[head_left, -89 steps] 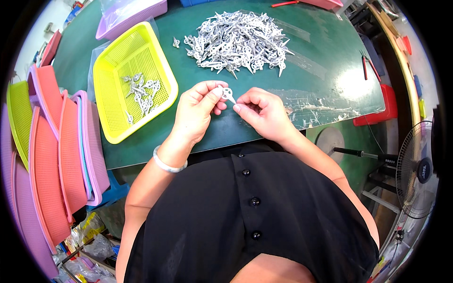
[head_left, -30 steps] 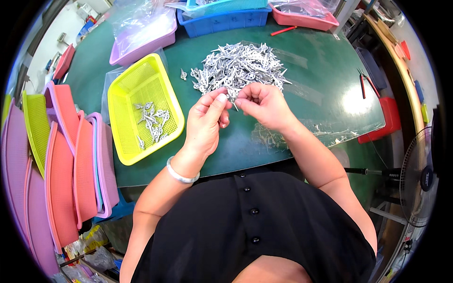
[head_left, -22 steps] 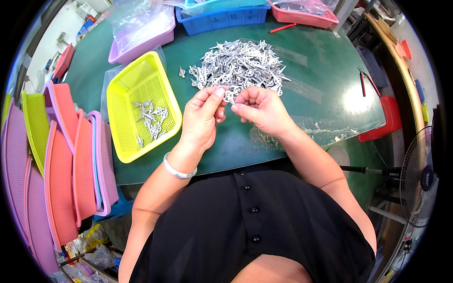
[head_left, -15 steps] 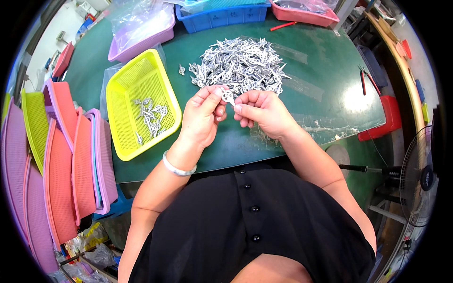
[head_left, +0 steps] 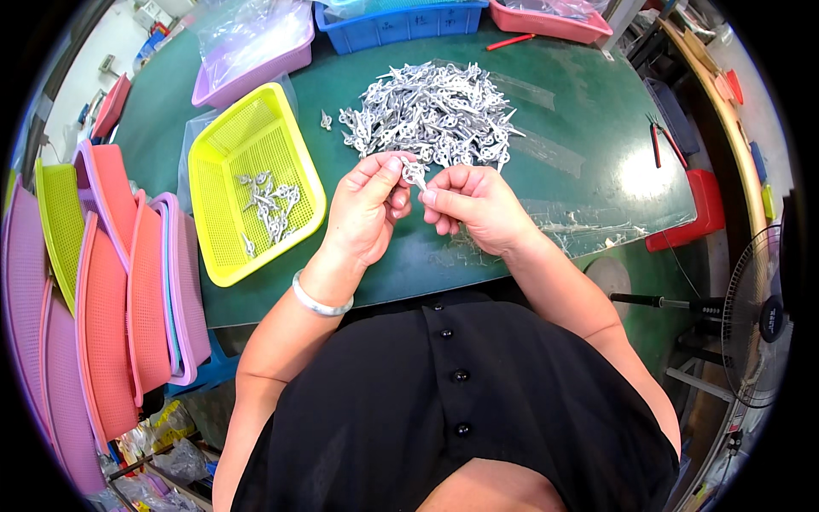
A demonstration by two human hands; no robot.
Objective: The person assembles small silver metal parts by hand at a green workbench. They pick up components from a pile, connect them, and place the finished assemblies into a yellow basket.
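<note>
Between my two hands is a small silver metal part (head_left: 415,174) with a looped, pierced head and a narrow pointed end. My left hand (head_left: 368,203) pinches its looped end between thumb and fingers. The pointed end sits in the closed fingertips of my right hand (head_left: 474,203). Just beyond my hands lies a large heap of similar metal parts (head_left: 435,111) on the green table (head_left: 580,205). A yellow mesh basket (head_left: 217,162) stands left of my left hand, with several such parts (head_left: 271,205) in it. One loose part (head_left: 326,120) lies between basket and heap.
Stacked pink, purple and green baskets (head_left: 107,333) stand at the left. Along the far edge are a purple basket (head_left: 256,72) with plastic bags, a blue bin (head_left: 401,30) and a pink bin (head_left: 554,24). Red-handled pliers (head_left: 657,145) lie right; a fan (head_left: 755,316) stands beyond.
The metal part has turned slightly in my fingers, its looped head now facing more upward. My hands have stayed almost in place; the whole view has shifted a little.
</note>
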